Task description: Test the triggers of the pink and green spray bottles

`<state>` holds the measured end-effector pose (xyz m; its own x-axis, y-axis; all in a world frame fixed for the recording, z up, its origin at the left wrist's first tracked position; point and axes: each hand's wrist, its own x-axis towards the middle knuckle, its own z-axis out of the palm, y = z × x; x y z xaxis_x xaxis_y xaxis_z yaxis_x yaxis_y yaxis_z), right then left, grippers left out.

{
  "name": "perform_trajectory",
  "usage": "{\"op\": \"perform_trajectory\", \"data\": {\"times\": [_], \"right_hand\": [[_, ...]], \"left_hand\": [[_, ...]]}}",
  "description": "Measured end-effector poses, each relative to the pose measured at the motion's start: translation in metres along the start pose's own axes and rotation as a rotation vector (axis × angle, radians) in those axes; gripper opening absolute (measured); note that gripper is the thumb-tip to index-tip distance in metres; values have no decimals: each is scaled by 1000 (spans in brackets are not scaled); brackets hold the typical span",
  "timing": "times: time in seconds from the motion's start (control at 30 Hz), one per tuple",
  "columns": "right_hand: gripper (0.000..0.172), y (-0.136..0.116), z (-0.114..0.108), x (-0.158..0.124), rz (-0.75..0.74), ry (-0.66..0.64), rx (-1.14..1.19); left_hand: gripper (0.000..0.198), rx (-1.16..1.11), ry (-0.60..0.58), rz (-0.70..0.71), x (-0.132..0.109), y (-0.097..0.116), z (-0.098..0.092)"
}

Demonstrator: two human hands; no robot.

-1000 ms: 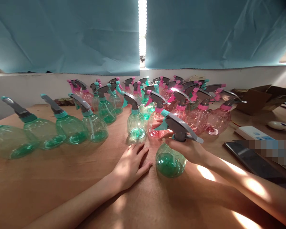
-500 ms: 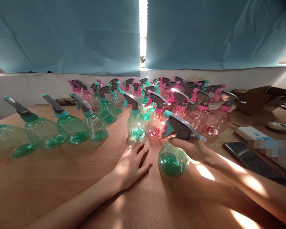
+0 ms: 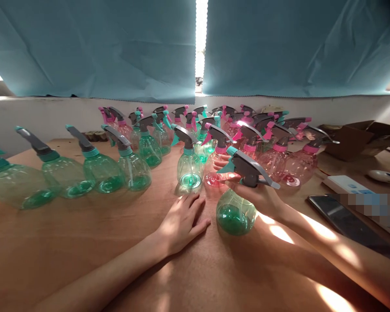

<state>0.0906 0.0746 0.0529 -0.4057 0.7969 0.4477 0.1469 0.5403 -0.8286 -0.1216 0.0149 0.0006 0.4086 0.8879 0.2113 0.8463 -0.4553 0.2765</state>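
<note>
A green spray bottle (image 3: 235, 216) with a grey and teal trigger head stands upright on the wooden table, right of centre. My right hand (image 3: 263, 197) is around its neck, just under the spray head. Some fingertips show beyond the teal trigger; the head hides part of the grip. My left hand (image 3: 182, 223) lies palm down on the table with fingers stretched, holding nothing. Just beyond its fingertips stands another green spray bottle (image 3: 189, 169), and beside that a pink spray bottle (image 3: 214, 167).
Several green bottles (image 3: 104, 173) line the left side. More pink and green bottles (image 3: 273, 156) crowd the back. On the right lie a dark phone (image 3: 338, 216), a white box (image 3: 347, 185), a white mouse (image 3: 383, 176) and an open cardboard box (image 3: 354, 138). Blue curtains (image 3: 91, 47) hang behind.
The fingers of my right hand have shifted up and stretched out a little near the trigger. The bottle stays in nearly the same spot. My left hand has stayed flat; the view has shifted slightly.
</note>
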Motion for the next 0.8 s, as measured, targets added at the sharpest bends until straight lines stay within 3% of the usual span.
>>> {"op": "perform_trajectory", "data": {"times": [0.13,0.27,0.5,0.63,0.8], "right_hand": [[33,-3,5,0,-51,65,22],[7,-7,16,2,-54,149,-20],[18,-15,53,11,-43,165,-33],[29,-25,83,23,-74,123,-102],[38,-31,109,37,-209,35,-211]], "left_hand": [[53,-68,16,10,0,1,0],[66,-227,84,-11,-3,2,1],[92,-418,189,9,-16,6,-3],[85,-508,247,-86,-25,2,-15],[69,-444,304,-194,-45,-23,-34]]}}
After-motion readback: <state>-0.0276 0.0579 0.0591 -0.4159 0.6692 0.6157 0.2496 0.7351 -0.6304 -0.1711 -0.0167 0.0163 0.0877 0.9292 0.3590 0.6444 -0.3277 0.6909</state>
